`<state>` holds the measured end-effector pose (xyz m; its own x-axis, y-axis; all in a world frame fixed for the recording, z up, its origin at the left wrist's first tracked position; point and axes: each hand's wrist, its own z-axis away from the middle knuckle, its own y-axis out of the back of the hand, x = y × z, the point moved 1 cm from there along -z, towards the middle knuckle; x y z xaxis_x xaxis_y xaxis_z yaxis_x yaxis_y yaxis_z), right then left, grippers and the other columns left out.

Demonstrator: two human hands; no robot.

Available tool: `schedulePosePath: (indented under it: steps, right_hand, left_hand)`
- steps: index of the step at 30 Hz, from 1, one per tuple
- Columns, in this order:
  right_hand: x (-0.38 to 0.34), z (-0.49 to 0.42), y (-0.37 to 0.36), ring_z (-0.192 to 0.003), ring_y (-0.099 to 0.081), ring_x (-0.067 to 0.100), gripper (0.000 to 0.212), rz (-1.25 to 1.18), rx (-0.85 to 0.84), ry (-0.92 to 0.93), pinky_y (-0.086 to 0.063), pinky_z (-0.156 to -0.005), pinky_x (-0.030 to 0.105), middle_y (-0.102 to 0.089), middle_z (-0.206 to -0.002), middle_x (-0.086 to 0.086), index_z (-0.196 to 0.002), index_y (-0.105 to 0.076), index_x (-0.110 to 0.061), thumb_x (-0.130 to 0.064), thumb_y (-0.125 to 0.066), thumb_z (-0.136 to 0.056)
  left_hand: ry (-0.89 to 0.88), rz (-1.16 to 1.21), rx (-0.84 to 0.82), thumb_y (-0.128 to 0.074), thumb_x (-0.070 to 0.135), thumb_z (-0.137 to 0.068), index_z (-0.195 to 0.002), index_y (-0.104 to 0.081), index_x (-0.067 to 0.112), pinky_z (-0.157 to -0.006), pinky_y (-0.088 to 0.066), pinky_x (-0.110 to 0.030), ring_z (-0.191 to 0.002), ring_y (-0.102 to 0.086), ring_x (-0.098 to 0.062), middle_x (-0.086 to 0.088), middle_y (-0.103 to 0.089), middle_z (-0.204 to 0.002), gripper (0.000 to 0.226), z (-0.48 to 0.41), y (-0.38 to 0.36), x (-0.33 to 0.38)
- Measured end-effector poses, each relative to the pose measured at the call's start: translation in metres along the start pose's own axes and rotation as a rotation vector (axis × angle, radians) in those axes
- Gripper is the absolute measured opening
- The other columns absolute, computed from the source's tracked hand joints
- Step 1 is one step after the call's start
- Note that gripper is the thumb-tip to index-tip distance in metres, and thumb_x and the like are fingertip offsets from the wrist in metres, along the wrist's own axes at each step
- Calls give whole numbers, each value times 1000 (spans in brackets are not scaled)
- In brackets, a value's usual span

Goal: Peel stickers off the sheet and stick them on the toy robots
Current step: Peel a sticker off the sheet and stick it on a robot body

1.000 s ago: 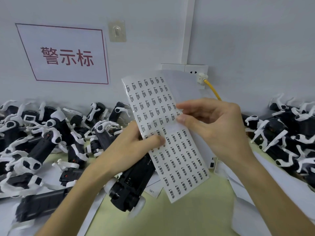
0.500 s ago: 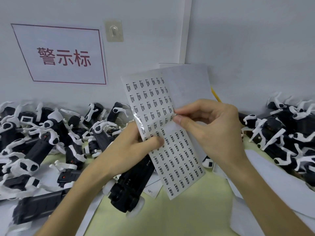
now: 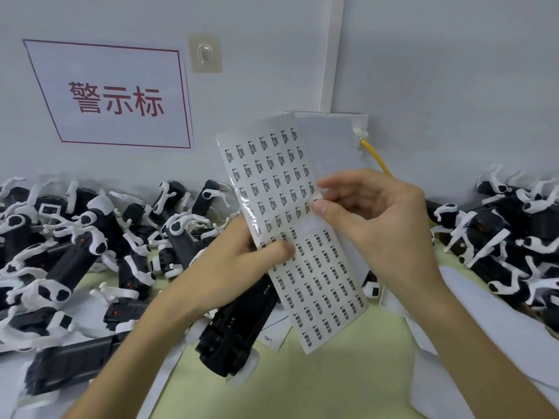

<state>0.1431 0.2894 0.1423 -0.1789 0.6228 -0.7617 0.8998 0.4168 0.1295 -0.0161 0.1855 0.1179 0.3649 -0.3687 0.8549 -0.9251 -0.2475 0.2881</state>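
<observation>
your left hand (image 3: 242, 261) grips the sticker sheet (image 3: 326, 282) by its left edge, thumb pressed flat on the printed face, and the same hand clamps a black toy robot (image 3: 239, 328) behind and below the sheet. your right hand (image 3: 378, 219) is closed in a pinch at the sheet's right edge, about halfway up, thumb and forefinger meeting on one small label; whether its corner has lifted is too small to tell. to peel well, brace the sheet with that left thumb close to the row you are working, catch only one label's corner with a nail, and draw it back low and slow so it does not curl or take a neighbour along. left of the sheet lies a heap of toy robots (image 3: 75, 237), right of it a second heap (image 3: 514, 237), and under it the pale green table (image 3: 348, 388).
</observation>
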Motion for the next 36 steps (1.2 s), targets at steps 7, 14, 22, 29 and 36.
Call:
schedulePosePath:
  steps: [7, 14, 22, 29, 36]
  right_hand:
    - [-2, 3, -2, -75, -73, 10, 21, -7, 76, 41, -56, -74, 18, -77, -81, -2, -91, -76, -16, -4, -87, -76]
    - [-1, 2, -3, -82, -72, 8, 28, -69, 10, 105, -55, -78, 17, -76, -89, -2, -92, -74, -25, 0, -81, -83]
    - [-1, -1, -1, -90, -75, 18, 31, -86, -90, 58, -61, -86, 34, -78, -92, -2, -103, -77, -27, -1, -78, -86]
    - [-13, -11, 27, -82, -77, 16, 36, 37, -34, 107, -64, -72, 35, -76, -96, -3, -112, -66, -29, 1, -70, -93]
    - [-27, -7, 40, -82, -71, 5, 58, 520, -597, -17, -52, -76, 31, -76, -88, -18, -115, -49, -49, -6, -76, -87]
  left_hand:
    - [-61, -88, -19, -55, 6, -92, -105, -67, 24, -79, -54, -12, -101, -71, 0, 21, -75, -105, 26, 1, 0, 5]
    - [0, -40, 10, -57, 12, -87, -101, -71, 27, -76, -55, -15, -95, -74, -3, 17, -77, -102, 25, 1, 1, 3]
    - [67, 16, 40, -59, 19, -90, -99, -74, 41, -78, -56, -16, -97, -75, -7, 14, -78, -106, 28, -1, 4, -4]
    - [143, -203, 199, -59, 65, -90, -127, -57, 47, -70, -59, -18, -86, -75, -9, 3, -77, -101, 42, -1, 30, 2]
    - [11, -614, 129, -60, 73, -79, -133, -50, 59, -75, -53, -39, -85, -70, -16, 5, -75, -87, 57, 11, 42, 37]
